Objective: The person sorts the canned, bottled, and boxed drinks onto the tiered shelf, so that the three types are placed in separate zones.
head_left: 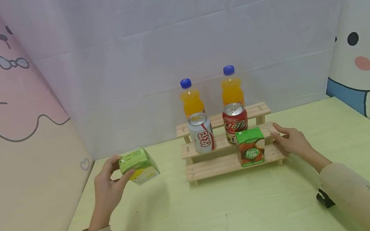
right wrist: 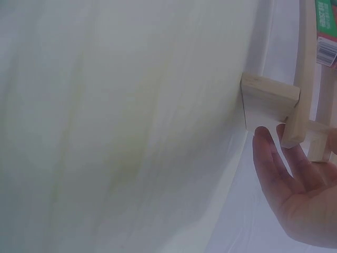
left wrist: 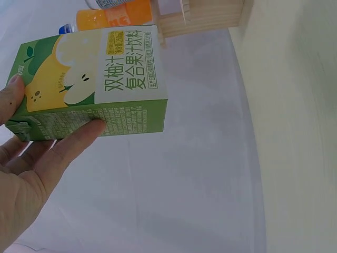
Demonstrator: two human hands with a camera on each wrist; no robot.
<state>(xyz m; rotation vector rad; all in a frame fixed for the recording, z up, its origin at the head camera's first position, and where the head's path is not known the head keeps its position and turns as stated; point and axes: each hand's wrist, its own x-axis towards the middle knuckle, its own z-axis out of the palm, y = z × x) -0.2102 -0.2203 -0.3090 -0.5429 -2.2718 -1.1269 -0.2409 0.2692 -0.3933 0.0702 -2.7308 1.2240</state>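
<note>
My left hand (head_left: 109,184) holds a green and yellow juice box (head_left: 139,166) up off the table, left of the wooden rack. In the left wrist view, thumb and fingers pinch one end of this juice box (left wrist: 89,79), its printed front showing. My right hand (head_left: 296,144) grips the right end of the three-tier wooden rack (head_left: 212,166), thumb by the middle tier and fingers lower down. In the right wrist view the fingers (right wrist: 271,163) curl at the slat ends. A green and red juice box (head_left: 251,147) stands on the lowest tier, toward the right.
On the middle tier stand a white can (head_left: 201,133) and a red can (head_left: 236,123). Two orange drink bottles (head_left: 231,88) with blue caps rise behind them on the top tier. A pale curtain (head_left: 127,80) hangs behind the light green table (head_left: 203,219).
</note>
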